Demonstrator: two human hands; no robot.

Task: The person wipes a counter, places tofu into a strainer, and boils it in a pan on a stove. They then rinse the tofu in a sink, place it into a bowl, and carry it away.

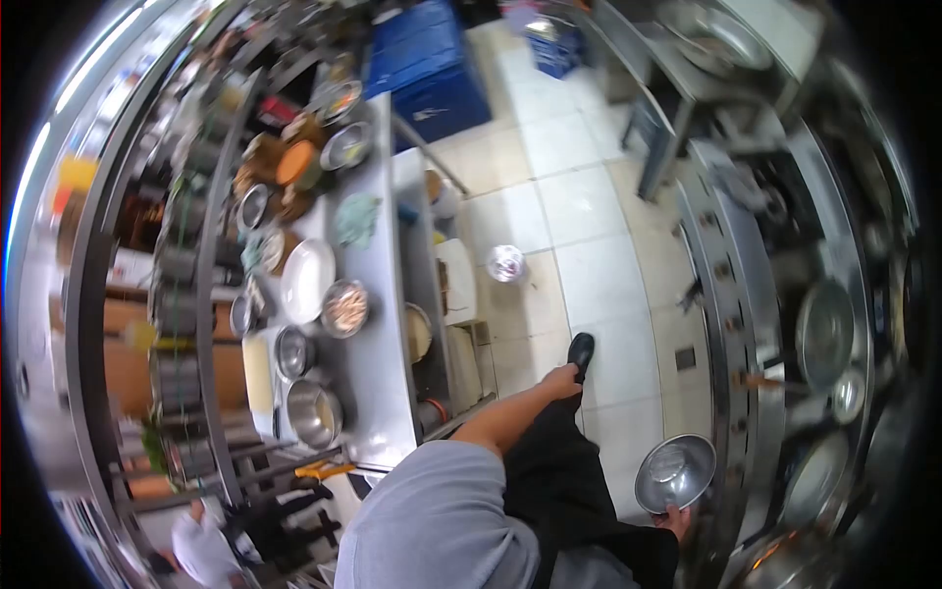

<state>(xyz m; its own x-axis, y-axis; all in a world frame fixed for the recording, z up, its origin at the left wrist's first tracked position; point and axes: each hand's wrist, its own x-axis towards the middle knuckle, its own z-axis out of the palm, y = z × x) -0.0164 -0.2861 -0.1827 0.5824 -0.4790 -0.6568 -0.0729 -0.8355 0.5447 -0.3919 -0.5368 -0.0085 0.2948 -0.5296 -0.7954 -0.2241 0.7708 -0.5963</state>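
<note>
Your right hand (675, 518) grips the steel bowl (675, 473) at lower right; your left hand (563, 379) hangs loosely curled at centre, holding nothing

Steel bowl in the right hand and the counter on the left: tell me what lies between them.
In the head view, between the steel bowl and the counter lie bare floor tiles, the person's dark trousers, a black shoe and the left hand.

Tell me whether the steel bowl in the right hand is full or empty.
Empty. The steel bowl, held at its rim by the right hand, shows only bare shiny metal inside, with nothing in it.
</note>
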